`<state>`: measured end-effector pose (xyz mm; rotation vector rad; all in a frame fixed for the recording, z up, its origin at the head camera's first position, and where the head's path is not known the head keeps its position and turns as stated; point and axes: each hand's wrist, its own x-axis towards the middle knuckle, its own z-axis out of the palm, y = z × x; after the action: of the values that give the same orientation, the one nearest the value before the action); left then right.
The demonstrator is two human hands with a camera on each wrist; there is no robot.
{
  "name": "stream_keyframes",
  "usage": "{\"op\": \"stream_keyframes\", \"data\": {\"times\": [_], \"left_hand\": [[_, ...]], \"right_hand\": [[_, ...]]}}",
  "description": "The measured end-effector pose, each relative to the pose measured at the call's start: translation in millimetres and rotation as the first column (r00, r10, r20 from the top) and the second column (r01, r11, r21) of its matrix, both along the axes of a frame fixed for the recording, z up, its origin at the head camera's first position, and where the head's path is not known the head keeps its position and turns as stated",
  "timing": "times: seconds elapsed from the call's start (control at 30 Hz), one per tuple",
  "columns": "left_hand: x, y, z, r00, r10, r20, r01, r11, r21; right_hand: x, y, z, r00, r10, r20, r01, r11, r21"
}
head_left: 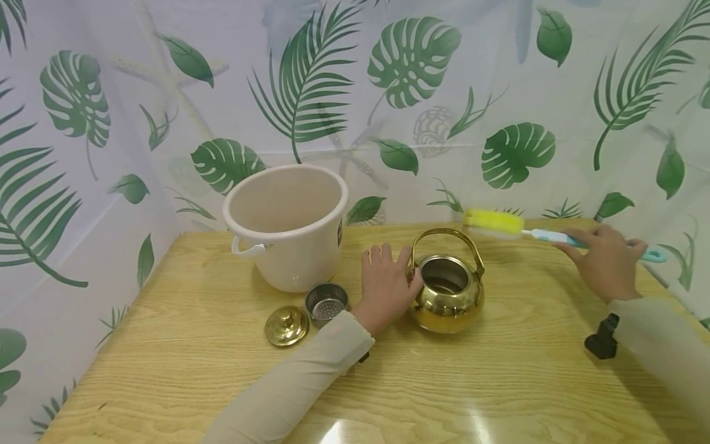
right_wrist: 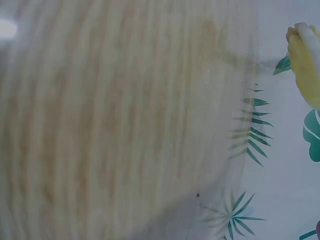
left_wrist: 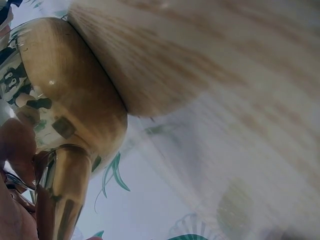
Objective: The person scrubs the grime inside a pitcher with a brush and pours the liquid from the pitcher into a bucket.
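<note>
Kettle point(head_left: 448, 316) and brush point(head_left: 546, 236) number one each.

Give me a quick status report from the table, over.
Left hand touching golden kettle; lid off, on table. Right hand gripping yellow-headed brush, clear of kettle. Nothing visible between brush and kettle.

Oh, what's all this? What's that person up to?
The person's left hand touches a gold-coloured kettle, while the right hand holds a yellow-headed brush by its handle, clear of the kettle. The kettle stands open on the table; a lid and a metal strainer sit in front of a pale bucket.
</note>
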<state>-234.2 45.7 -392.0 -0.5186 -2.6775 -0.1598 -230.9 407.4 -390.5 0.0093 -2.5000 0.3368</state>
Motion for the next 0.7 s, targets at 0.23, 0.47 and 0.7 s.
{"op": "stream_keyframes", "data": {"times": [0.23, 0.47, 0.7], "left_hand": [[0.6, 0.1, 1.5, 1.0, 0.004, 0.021, -0.004, 1.0, -0.002], [0.6, -0.4, 0.3, 1.0, 0.0, 0.013, 0.0, 1.0, -0.004], [0.1, -0.4, -0.9, 1.0, 0.006, -0.009, -0.006, 1.0, -0.01]], "right_hand": [[-1.8, -0.3, -4.9, 0.999, -0.02, 0.048, 0.018, 0.999, 0.035], [-2.6, 2.6, -10.7, 0.995, -0.037, 0.089, 0.031, 0.997, 0.064], [-3.8, 4.7, -13.1, 0.995, -0.041, 0.095, 0.034, 0.996, 0.076]]}}
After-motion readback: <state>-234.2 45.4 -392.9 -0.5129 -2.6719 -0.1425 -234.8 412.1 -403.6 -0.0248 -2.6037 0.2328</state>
